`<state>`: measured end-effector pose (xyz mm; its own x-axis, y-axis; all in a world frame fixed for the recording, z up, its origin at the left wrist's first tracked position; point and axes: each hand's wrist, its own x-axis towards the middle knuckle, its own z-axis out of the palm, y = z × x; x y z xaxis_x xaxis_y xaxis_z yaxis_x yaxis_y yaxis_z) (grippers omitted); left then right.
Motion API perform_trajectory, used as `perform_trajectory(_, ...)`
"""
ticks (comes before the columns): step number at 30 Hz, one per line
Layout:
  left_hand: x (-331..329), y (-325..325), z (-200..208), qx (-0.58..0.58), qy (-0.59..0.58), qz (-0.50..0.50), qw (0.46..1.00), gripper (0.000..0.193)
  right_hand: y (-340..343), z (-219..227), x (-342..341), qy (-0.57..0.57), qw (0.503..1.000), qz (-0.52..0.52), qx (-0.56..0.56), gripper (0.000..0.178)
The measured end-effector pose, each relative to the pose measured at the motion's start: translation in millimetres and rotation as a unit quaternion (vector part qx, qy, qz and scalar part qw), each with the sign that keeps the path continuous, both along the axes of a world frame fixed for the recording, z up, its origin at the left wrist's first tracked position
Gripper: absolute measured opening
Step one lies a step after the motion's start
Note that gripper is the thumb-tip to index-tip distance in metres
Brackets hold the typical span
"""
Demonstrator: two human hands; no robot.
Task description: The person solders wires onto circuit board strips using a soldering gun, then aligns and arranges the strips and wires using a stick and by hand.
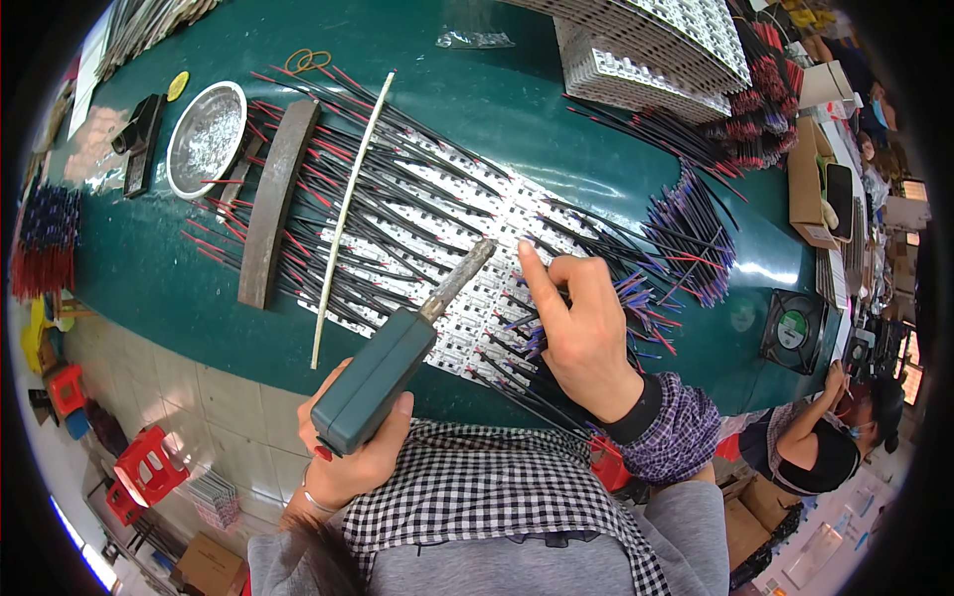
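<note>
My left hand [360, 467] is wrapped round the dark green body of a soldering gun [376, 382]. Its thick metal tip [462, 276] reaches up and right over a sheet of white circuit boards [462, 323]. My right hand [586, 328] is over the same boards, index finger stretched out and its tip at the board surface near the iron's end. The other fingers of that hand curl under, partly hidden. Black wires with red ends [397, 214] fan leftward from the boards. More wires with purple-blue ends [641, 298] lie right of my right hand.
A grey metal bar [278, 204] and a thin pale rod [353, 209] lie across the wires. Further left is a round bowl [238, 114]. Board stacks [646, 74] stand at the back, a black fan [795, 330] at right. Another person [820, 437] works beyond the table's right end.
</note>
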<state>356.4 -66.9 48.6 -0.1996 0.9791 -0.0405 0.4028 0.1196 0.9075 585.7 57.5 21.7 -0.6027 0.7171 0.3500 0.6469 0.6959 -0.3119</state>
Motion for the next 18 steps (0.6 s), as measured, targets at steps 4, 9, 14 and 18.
perform_trajectory(4,0.0,-2.7,0.9,-0.001,0.000,0.005,1.000,0.023,-2.2,-6.5,1.0,0.009,1.000,0.012,0.006,0.044)
perform_trajectory(9,0.2,-3.6,-1.0,-0.011,-0.008,-0.003,1.000,0.024,-2.3,-6.9,-0.2,0.004,1.000,0.010,0.009,0.031)
perform_trajectory(14,1.4,-4.3,-2.7,-0.020,-0.027,-0.017,0.999,0.026,-1.2,-6.4,-2.3,-0.013,1.000,0.012,0.007,0.029)
perform_trajectory(18,0.3,-4.0,-1.2,-0.045,-0.031,-0.037,0.998,0.024,-0.9,-5.8,-4.4,-0.021,1.000,0.012,0.007,0.028)
